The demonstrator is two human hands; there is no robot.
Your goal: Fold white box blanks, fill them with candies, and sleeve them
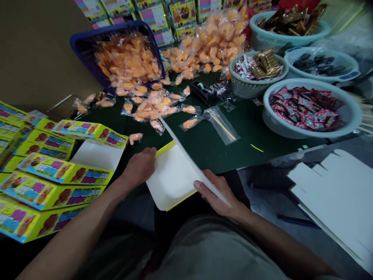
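Note:
A cardboard box [171, 181], white inside with yellow outer edges, is between my hands over my lap and the table's front edge. My left hand [142, 165] is closed on its left side, fingers curled. My right hand [217, 190] is closed on the right side, thumb on the white inner face beside a white panel that rises edge-on toward me. Whether that panel is joined to the box cannot be made out. Just beyond the box lie orange pieces in clear wrappers [157, 103] and a clear bag of thin sticks [221, 124].
Stacked yellow printed boxes [58, 186] stand at left. A tipped blue basket [77, 48] spills wrapped orange pieces. A black tape dispenser [202, 93] sits mid-table. At right are a bowl of red packets [271, 120], more filled bowls, and flat white card sheets [335, 194].

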